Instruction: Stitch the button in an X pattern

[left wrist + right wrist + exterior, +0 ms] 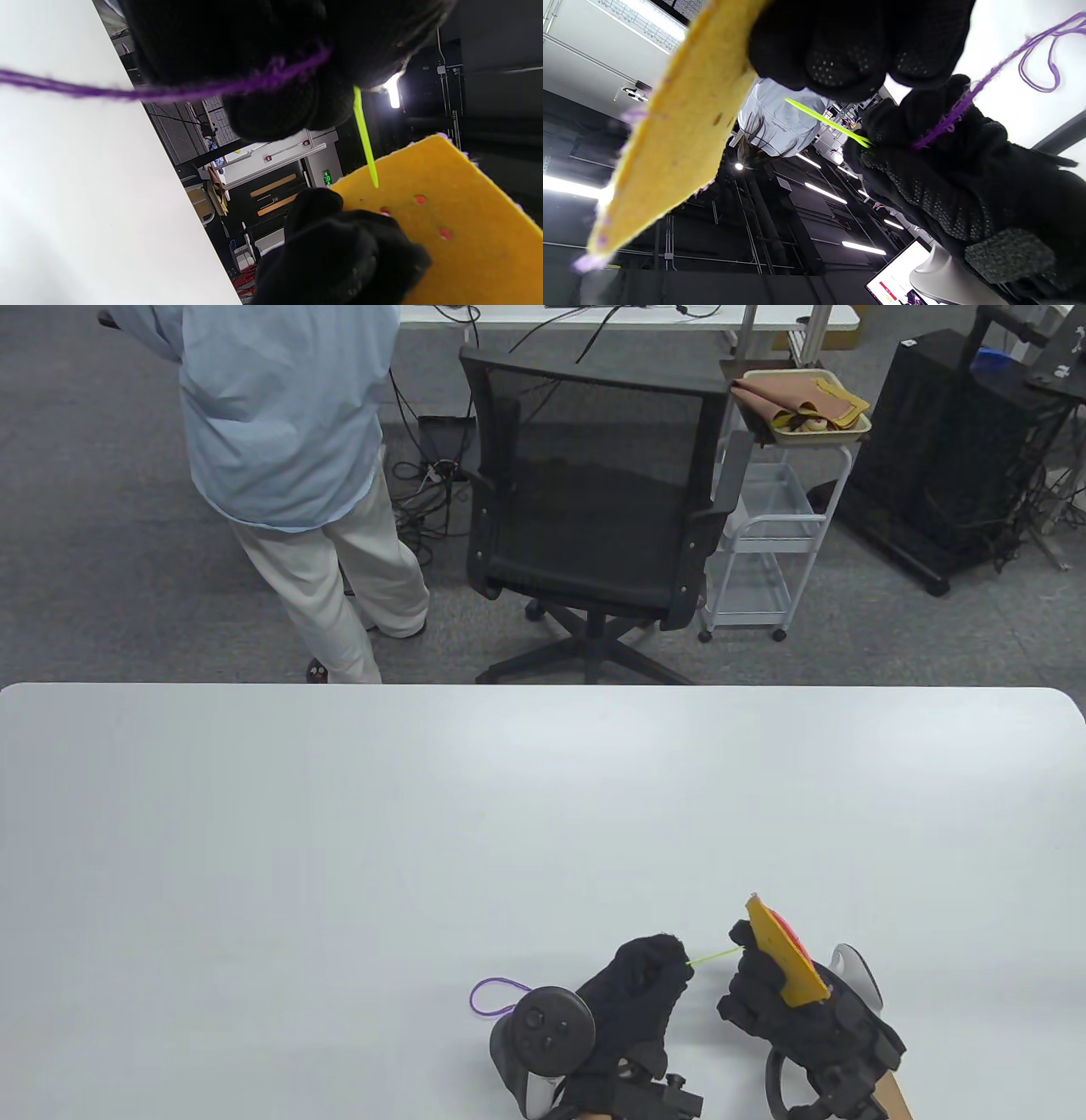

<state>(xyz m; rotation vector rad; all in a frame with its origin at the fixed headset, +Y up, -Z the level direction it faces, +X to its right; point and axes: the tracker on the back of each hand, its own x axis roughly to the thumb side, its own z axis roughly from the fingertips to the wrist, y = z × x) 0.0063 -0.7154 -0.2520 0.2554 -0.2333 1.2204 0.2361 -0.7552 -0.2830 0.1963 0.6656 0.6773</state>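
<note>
My right hand [751, 976] grips a yellow felt piece [785, 954] upright above the table's near edge; a red button edge [793, 935] shows on its far side. In the left wrist view the felt [458, 220] shows several small holes with red behind them. My left hand [657, 976] pinches a lime-green plastic needle [713, 958] whose tip points at the felt [683, 123]. Purple thread [492, 997] trails from the needle's end over my left hand onto the table. In the left wrist view the needle [365, 137] has its tip at the felt's face.
The white table [339, 848] stretches far and left of my hands. Beyond its far edge stand a black office chair [594, 509], a white cart [764, 551] and a person [297, 458] with their back turned.
</note>
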